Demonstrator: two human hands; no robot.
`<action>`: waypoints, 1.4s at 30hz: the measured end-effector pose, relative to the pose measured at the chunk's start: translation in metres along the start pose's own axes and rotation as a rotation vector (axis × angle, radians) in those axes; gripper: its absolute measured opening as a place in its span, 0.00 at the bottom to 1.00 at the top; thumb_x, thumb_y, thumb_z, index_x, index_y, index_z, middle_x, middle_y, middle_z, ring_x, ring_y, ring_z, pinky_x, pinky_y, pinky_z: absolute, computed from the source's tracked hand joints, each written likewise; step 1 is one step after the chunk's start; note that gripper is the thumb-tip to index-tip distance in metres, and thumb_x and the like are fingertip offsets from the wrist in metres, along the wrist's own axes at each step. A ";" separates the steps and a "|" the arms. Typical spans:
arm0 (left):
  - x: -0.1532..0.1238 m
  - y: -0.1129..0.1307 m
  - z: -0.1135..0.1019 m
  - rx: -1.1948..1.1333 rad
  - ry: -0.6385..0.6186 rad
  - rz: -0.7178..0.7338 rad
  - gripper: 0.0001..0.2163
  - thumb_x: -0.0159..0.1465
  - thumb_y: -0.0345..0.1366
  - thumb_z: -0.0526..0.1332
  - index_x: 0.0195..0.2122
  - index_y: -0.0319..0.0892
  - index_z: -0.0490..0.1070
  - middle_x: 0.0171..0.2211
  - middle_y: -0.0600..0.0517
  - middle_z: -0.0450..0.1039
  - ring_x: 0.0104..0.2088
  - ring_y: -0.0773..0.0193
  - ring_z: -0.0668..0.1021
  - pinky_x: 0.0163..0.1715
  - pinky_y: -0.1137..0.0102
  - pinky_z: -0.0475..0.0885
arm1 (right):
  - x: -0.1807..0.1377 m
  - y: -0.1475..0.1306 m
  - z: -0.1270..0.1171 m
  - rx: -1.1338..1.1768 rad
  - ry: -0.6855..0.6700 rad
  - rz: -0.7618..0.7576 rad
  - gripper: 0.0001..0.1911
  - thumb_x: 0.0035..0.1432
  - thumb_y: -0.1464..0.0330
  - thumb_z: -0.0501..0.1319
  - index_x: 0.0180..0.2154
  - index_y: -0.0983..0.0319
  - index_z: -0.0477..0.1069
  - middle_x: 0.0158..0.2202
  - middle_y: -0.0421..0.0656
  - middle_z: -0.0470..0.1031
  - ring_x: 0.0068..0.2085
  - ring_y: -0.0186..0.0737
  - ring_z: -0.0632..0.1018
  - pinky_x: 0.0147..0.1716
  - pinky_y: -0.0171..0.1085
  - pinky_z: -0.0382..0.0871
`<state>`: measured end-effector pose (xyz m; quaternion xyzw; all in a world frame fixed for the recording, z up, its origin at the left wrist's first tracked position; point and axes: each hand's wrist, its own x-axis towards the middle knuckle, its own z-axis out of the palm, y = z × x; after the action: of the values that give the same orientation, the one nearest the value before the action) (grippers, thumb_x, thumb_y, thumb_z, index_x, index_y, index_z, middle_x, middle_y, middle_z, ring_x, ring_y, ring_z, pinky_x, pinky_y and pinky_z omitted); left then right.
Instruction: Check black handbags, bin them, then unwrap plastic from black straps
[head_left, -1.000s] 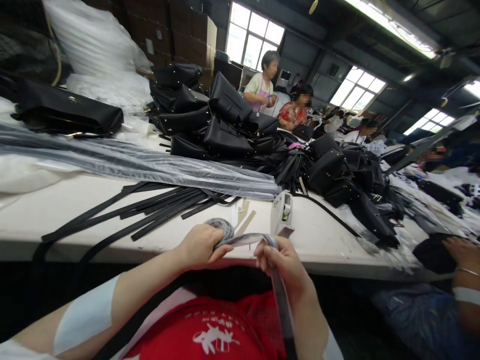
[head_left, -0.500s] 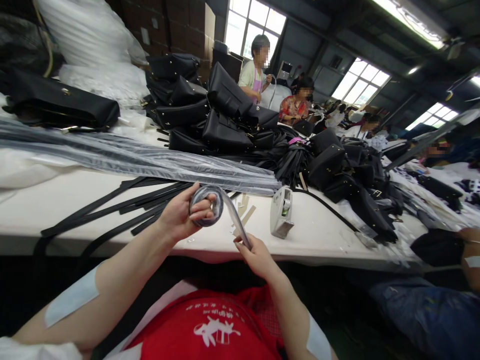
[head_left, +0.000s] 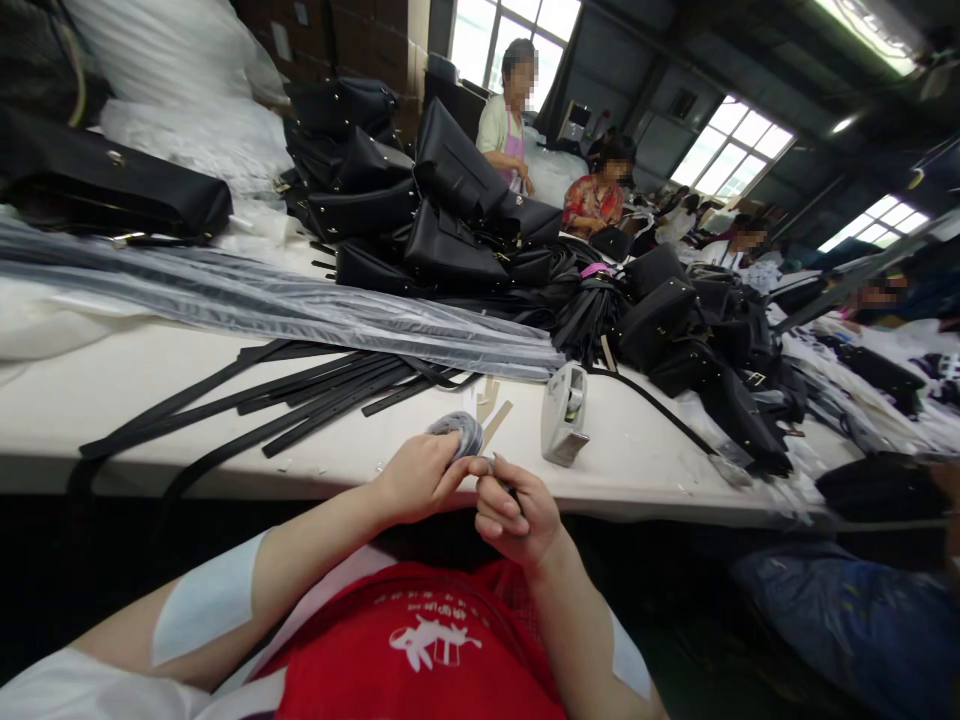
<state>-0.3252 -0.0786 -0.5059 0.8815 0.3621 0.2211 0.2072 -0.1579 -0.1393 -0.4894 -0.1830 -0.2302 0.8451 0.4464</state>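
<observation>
Head view: clamping grey plastic-wrapped coil [head_left: 466, 430] in left hand [head_left: 421, 478], now nearer right hand [head_left: 519, 508], apparently gripping its tail [head_left: 513, 492], shortening free span.

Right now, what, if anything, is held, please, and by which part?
Left grip holds the coiled strap by its near side; what right grip holds is unclear.

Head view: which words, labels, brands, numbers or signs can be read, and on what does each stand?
None can be read.
Red apron: white characters above a printed figure, too blurred.
Tape dispenser: any marking too small to tell.
Stacked boxes: pale labels, too blurred.
</observation>
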 end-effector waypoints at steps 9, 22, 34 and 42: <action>-0.006 -0.005 0.000 -0.612 -0.345 -0.462 0.27 0.63 0.57 0.43 0.20 0.42 0.65 0.12 0.56 0.59 0.14 0.66 0.63 0.17 0.71 0.55 | -0.007 -0.018 -0.003 -0.588 0.368 -0.490 0.28 0.64 0.50 0.45 0.41 0.64 0.73 0.21 0.37 0.64 0.19 0.31 0.65 0.29 0.37 0.68; -0.042 -0.024 0.019 -1.542 -0.646 -0.497 0.14 0.53 0.45 0.66 0.27 0.37 0.72 0.08 0.64 0.53 0.10 0.76 0.55 0.22 0.72 0.66 | -0.004 0.046 -0.040 -1.654 0.217 -0.171 0.17 0.68 0.59 0.44 0.43 0.61 0.65 0.35 0.44 0.74 0.35 0.39 0.74 0.37 0.36 0.67; -0.050 -0.025 0.039 -0.915 -0.157 -0.466 0.19 0.61 0.52 0.53 0.41 0.43 0.70 0.28 0.52 0.73 0.26 0.63 0.74 0.26 0.71 0.69 | 0.005 0.052 -0.046 -1.720 0.205 0.082 0.18 0.64 0.57 0.52 0.42 0.63 0.70 0.37 0.47 0.76 0.37 0.42 0.75 0.37 0.36 0.66; -0.074 -0.026 0.051 -0.930 -0.265 -0.595 0.21 0.58 0.56 0.53 0.35 0.40 0.69 0.23 0.56 0.68 0.16 0.70 0.66 0.16 0.73 0.65 | 0.030 0.006 -0.085 -2.037 0.571 -0.250 0.22 0.58 0.60 0.60 0.51 0.65 0.67 0.53 0.55 0.69 0.54 0.49 0.69 0.54 0.46 0.62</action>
<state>-0.3591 -0.1263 -0.5789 0.5776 0.4304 0.1768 0.6708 -0.1344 -0.0984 -0.5659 -0.6367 -0.7325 0.1281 0.2042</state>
